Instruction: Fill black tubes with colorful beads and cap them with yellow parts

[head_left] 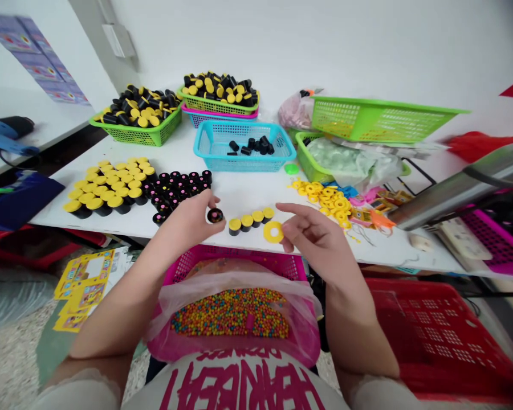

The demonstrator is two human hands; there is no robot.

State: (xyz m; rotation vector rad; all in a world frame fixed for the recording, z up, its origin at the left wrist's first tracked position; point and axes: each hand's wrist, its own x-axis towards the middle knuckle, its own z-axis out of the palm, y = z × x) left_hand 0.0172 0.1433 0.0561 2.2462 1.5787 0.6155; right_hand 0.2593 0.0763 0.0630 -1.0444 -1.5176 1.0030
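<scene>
My left hand (196, 219) is closed on a small black cup (215, 215) with a pink spot inside, its mouth turned toward me. Between thumb and fingers my right hand (310, 230) pinches a yellow ring (273, 232) with a round hole. Just beyond the two hands stands a short row of black cups with yellow caps (247, 220). A cluster of open black cups with pink spots (177, 191) sits left of my left hand, partly behind it. Several more yellow rings (331, 199) lie in a loose pile beyond my right hand.
Yellow-capped cups (111, 185) stand grouped at the left. A blue basket (203, 151) holds several black pieces; green baskets (154, 135) of capped cups stand behind. Below the table edge, a pink basket (175, 273) holds a bag of colourful beads (231, 313). A metal tube (465, 185) slants in at right.
</scene>
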